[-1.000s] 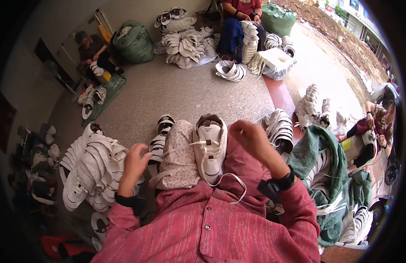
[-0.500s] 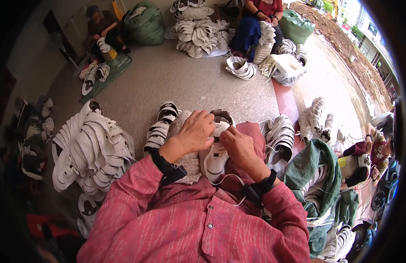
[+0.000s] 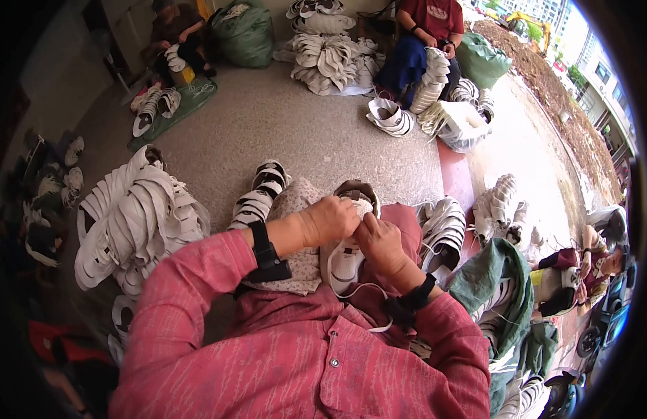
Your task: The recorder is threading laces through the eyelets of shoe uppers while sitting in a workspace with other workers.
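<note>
A white shoe upper point(image 3: 346, 267) with a dark-lined collar lies lengthwise on my lap, its toe toward me. Over its lacing area my left hand point(image 3: 335, 218) bends in from the left, fingers closed on the upper near the tongue. Right against it, my right hand point(image 3: 381, 241) pinches at the eyelet edge. Whether a lace end sits between the fingertips is hidden. A white shoelace point(image 3: 371, 286) loops from the upper across my right thigh. Under the upper, a patterned cloth point(image 3: 297, 199) covers my left thigh.
Nested shoe uppers pile up at my left point(image 3: 138, 223); smaller stacks stand before my left knee point(image 3: 257, 195) and by my right knee point(image 3: 443, 234). A green sack point(image 3: 501, 279) with uppers sits at right. Two people work at the back, another at far right.
My left hand has rolled over and slid right toward my right hand, its elbow swinging outward. My right hand has shifted slightly, staying at the upper. The view has tilted a little.
</note>
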